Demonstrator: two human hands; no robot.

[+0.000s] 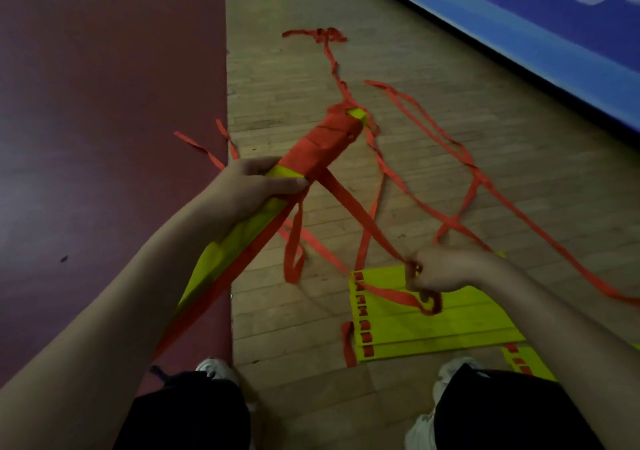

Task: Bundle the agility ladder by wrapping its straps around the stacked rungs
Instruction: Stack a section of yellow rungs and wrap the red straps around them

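Note:
A stack of yellow rungs [221, 252] slants up from lower left to centre. Its far half is covered by wound red strap [329, 141]. My left hand [256, 182] grips the stack at its middle, just below the wrapped part. A taut length of red strap [360, 221] runs from the wrap down to my right hand [440, 273], which pinches it with curled fingers. Loose red strap [485, 186] trails over the floor beyond.
A second set of yellow rungs [415, 325] lies flat on the wooden floor [277, 68] under my right hand. A dark red mat [104, 103] covers the left. A blue banner [519, 33] borders the far right. My knees and white shoes show at the bottom.

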